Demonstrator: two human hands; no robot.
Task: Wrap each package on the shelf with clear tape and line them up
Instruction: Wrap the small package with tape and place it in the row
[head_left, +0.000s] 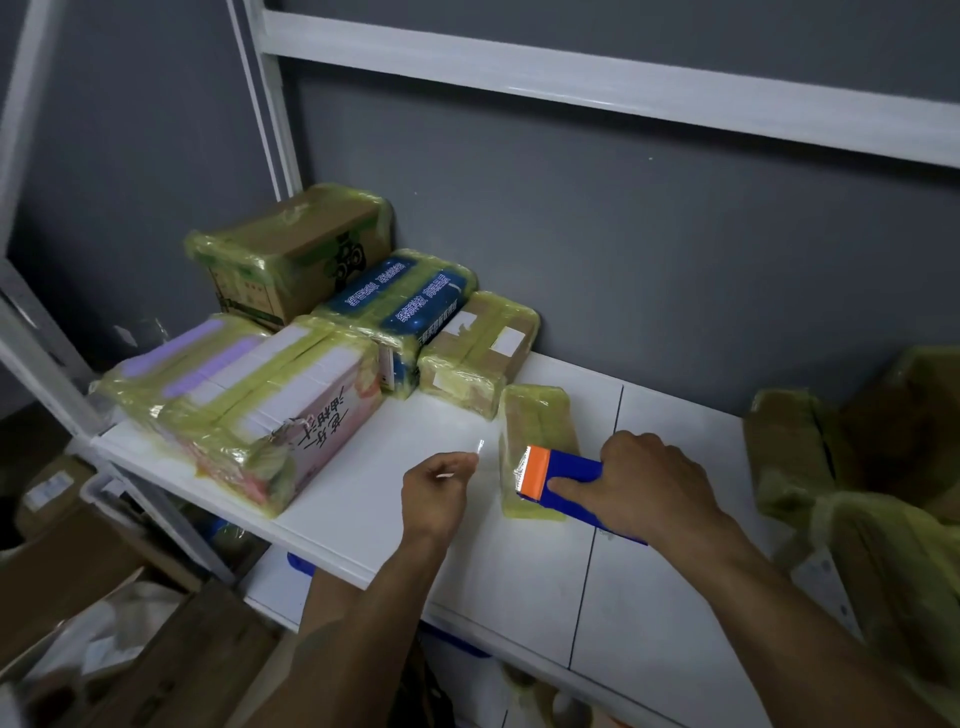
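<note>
A small package (535, 415), wrapped in yellowish tape, lies on the white shelf (363, 493). My right hand (644, 483) grips a blue tape dispenser with an orange cutter (558, 475) and holds it over the package's near end. My left hand (436, 493), just left of the package, pinches the free end of a clear tape strip (478, 449) that runs from the dispenser. Several wrapped packages sit at the shelf's left: a pink and white box (270, 410), a brown carton (296, 249), a blue box (400, 306) and a brown parcel (478, 348).
More tape-wrapped cartons (857, 457) stand at the shelf's right end. A white shelf frame (571, 78) crosses above against a grey wall. Cardboard boxes (104, 597) and bags lie on the floor at lower left.
</note>
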